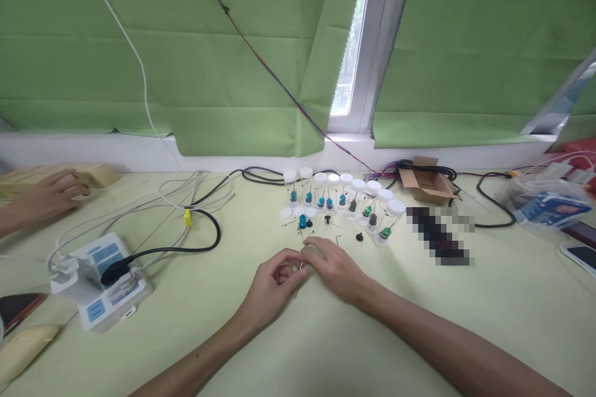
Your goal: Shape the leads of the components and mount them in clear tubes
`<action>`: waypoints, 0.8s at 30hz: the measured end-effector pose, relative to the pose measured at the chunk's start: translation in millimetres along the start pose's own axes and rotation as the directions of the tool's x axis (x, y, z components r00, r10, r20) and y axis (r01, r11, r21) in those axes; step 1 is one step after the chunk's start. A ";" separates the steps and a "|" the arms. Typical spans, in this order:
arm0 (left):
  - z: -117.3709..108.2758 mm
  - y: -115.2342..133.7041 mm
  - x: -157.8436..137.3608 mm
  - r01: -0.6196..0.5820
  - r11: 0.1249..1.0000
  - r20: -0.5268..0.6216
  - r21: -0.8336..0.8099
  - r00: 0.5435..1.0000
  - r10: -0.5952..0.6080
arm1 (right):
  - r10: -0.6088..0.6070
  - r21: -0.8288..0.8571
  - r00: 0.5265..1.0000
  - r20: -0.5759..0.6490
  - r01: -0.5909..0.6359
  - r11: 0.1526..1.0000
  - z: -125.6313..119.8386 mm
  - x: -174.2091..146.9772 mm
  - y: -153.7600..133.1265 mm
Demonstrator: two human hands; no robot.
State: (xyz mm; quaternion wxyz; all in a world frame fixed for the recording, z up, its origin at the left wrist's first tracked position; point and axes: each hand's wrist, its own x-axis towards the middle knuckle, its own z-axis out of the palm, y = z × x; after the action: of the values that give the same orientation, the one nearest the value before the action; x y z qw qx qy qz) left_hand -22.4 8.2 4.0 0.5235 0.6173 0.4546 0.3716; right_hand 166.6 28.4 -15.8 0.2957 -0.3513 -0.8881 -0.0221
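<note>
My left hand [275, 279] is pinched around a small blue piece with a thin metal rod [300, 265], low over the table. Against it, the fingertips of my right hand [336, 268] are bent together, and what they grip is too small to make out. Just beyond my fingers lie a blue part [302, 221], a small black part [309, 223] and some thin metal pins. A bent hex key [338, 240] rests by my right hand, with a black knob-like piece [359, 237] farther right. Behind stand several clear tubes with white caps [333, 178], holding blue, brown and green parts.
On the left is a white power strip [100, 310] with plugs and loose cables. Another person's hand [51, 195] rests by yellowish blocks [100, 173]. At the back right sits an open cardboard box [431, 189]; a plastic bag [549, 198] and a phone [580, 255] lie far right.
</note>
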 end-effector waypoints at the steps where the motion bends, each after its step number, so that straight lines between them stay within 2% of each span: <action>1: 0.6 1.1 -0.7 0.009 1.000 0.011 0.006 1.000 -0.009 | 0.000 0.005 1.000 -0.004 0.000 1.000 0.1 -0.1 0.2; 4: 1.9 4.2 -2.3 0.025 1.000 0.053 0.018 0.998 -0.026 | -0.002 0.024 1.000 -0.009 0.002 1.000 0.2 -0.3 0.7; 10: 2.8 7.8 -3.5 -0.028 0.998 0.110 0.063 0.994 0.021 | -0.012 0.025 1.000 -0.008 0.013 1.000 1.3 -0.7 0.9; 24: 4.4 3.7 -5.3 -0.167 0.955 0.088 0.244 0.985 0.150 | -0.056 0.060 0.996 -0.074 0.061 0.996 4.3 -0.5 2.3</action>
State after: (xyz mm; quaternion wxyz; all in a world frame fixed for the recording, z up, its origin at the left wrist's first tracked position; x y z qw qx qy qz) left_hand -19.3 1.6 7.0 0.4253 0.7252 0.4286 0.3308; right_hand 166.1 30.9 -19.9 0.3377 -0.3147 -0.8869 -0.0161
